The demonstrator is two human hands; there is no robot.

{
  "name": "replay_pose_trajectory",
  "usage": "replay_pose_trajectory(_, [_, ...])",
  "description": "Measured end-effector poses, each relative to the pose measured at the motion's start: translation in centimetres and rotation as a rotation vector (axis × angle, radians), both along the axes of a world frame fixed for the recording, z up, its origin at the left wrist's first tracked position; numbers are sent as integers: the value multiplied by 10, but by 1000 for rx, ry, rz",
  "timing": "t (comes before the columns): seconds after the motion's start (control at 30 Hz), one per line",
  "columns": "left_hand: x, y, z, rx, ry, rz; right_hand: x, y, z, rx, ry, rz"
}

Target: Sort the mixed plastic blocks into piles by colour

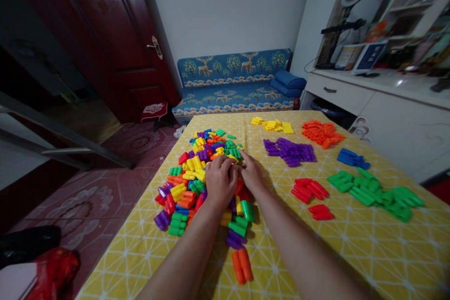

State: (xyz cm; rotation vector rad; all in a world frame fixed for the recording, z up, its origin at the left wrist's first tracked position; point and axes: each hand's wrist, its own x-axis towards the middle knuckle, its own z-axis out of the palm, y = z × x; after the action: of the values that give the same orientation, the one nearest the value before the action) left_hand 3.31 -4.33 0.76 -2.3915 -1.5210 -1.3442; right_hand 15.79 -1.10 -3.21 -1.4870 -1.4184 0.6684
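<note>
A heap of mixed coloured plastic building blocks, shaped like joined tubes, lies on the left half of the table. Over its right side my left hand is closed, back upward, with fingers curled down. My right hand meets it from the right, index finger pointing forward and the other fingers bent mostly out of sight. The fingertips of both hands come together, and what is between them is hidden. Just in front of the wrists lie a green block, a purple block and an orange block.
On the yellow patterned tablecloth, single-colour groups lie to the right: yellow blocks, orange blocks, purple blocks, blue blocks, red blocks and green blocks. A blue sofa stands behind the table.
</note>
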Motion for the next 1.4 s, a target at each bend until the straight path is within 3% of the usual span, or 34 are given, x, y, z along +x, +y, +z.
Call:
replay_pose_trajectory(0.13, [0, 0, 1, 13, -26, -1, -1, -6, 4, 28, -20, 71])
replay_pose_trajectory(0.57, [-2, 0, 1, -41, 17, 80, -4, -24, 12, 149, 358, 287])
replay_pose_trajectory(0.77, [-4, 2, -3, -15, 31, 103, -3, -22, 12, 92, 586, 197])
replay_pose_trajectory(1.0, [-5, 8, -8, 51, -84, 43, -7, -22, 5, 173, 338, 185])
replay_pose_trajectory(1.1, [-4, 3, -3, 113, -124, -35, -7, -20, 3, 161, 364, 151])
replay_pose_trajectory(1.2, [-4, -6, 5, 129, -98, -235, -5, -20, 4, 157, 453, 135])
replay_pose_trajectory(1.33, [-4, -13, 13, 14, 52, -569, 1, -21, 5, 93, 494, -14])
replay_pose_trajectory(1.4, [-5, -14, 15, -69, 126, -643, 4, -20, 4, 81, 470, -133])
